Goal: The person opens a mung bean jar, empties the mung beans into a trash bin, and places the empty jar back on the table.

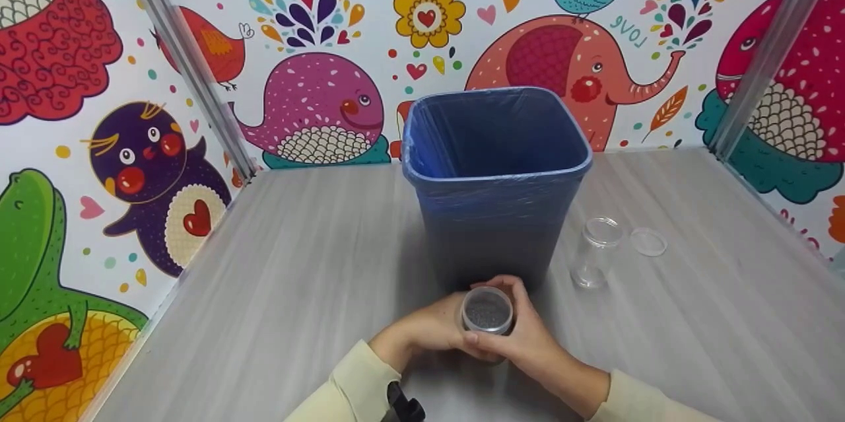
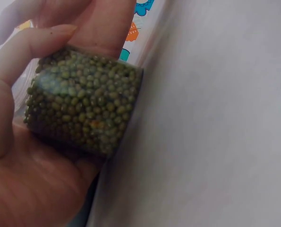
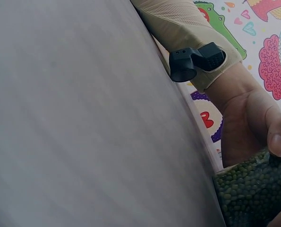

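Note:
A clear jar of green mung beans (image 2: 83, 101) stands upright at the near side of the table, between both hands. My left hand (image 1: 432, 325) holds it from the left; its thumb lies on the jar wall in the right wrist view. From the other side my right hand (image 1: 531, 336) grips the same jar, fingers around its far side and thumb at the near side. Seen from above, the round jar mouth (image 1: 487, 310) shows the contents as dark and grainy. The hands cover much of the jar's wall in the head view.
A blue bin (image 1: 492, 230) with a clear liner stands just beyond the hands. To its right are an empty clear jar (image 1: 596, 253) and a clear round lid (image 1: 649, 242) on the grey table (image 1: 317, 257). Printed panels (image 1: 422, 19) enclose the back and sides.

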Tool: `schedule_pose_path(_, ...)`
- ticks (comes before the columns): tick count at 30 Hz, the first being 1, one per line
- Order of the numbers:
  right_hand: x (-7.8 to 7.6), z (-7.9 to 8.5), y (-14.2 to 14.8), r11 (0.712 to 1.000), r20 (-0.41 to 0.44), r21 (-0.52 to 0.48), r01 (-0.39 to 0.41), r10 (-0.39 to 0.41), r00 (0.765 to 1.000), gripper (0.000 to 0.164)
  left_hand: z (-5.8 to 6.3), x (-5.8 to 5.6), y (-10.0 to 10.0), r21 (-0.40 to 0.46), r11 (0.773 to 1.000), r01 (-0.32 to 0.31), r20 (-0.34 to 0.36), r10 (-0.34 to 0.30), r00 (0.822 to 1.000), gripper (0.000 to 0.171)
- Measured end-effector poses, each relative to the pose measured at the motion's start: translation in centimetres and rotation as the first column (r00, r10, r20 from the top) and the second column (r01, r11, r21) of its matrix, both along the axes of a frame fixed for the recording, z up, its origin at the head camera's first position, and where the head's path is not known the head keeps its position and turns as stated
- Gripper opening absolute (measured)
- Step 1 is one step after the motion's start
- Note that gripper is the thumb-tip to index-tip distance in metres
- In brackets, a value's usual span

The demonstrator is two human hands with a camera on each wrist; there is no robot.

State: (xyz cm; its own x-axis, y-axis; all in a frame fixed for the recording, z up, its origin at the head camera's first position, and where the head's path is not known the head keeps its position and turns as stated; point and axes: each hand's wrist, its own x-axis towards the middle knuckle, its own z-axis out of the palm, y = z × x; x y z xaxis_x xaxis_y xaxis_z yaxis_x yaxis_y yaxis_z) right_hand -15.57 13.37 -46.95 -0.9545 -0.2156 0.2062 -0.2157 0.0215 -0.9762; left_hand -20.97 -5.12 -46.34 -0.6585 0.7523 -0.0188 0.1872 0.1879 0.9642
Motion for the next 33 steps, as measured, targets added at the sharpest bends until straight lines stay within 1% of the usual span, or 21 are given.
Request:
schedule_pose_path(4, -0.04, -0.01, -0.05, 1.0, 0.003, -0.013, 0.001, -0.001, 1.0, 0.073, 0.01, -0.04, 0.03, -0.008, 1.0, -0.004, -0.011, 0.004, 1.0, 0.061)
schedule_pose_path(10, -0.03, 0.05, -0.07, 1.0, 0.009, -0.029, -0.002, 0.003, 1.0, 0.071, 0.03, 0.0, 0.07, 0.0, 1.0, -0.007, 0.011, 0.007, 1.0, 0.061)
schedule_pose_path(15, 0.0, 0.11, -0.08, 1.0, 0.015, -0.025, -0.002, 0.003, 1.0, 0.071, 0.09, 0.01, 0.02, 0.001, 1.0, -0.007, 0.011, 0.007, 1.0, 0.063)
schedule_pose_path(22, 0.07, 0.12, -0.04, 1.0, 0.029, -0.024, -0.007, 0.008, 1.0, 0.07, 0.05, -0.13, -0.1, 0.014, 0.999, 0.034, 0.036, -0.034, 0.999, 0.066)
schedule_pose_path(29, 0.04, 0.12, -0.05, 1.0, 0.013, -0.008, -0.005, 0.005, 1.0, 0.071, 0.03, -0.16, -0.1, 0.015, 1.0, 0.028, 0.016, -0.028, 0.999, 0.064)
schedule_pose_path(33, 0.01, 0.14, -0.01, 1.0, 0.003, 0.018, -0.017, 0.017, 1.0, 0.069, 0.0, -0.16, -0.12, 0.012, 1.0, 0.028, 0.014, -0.028, 1.0, 0.063)
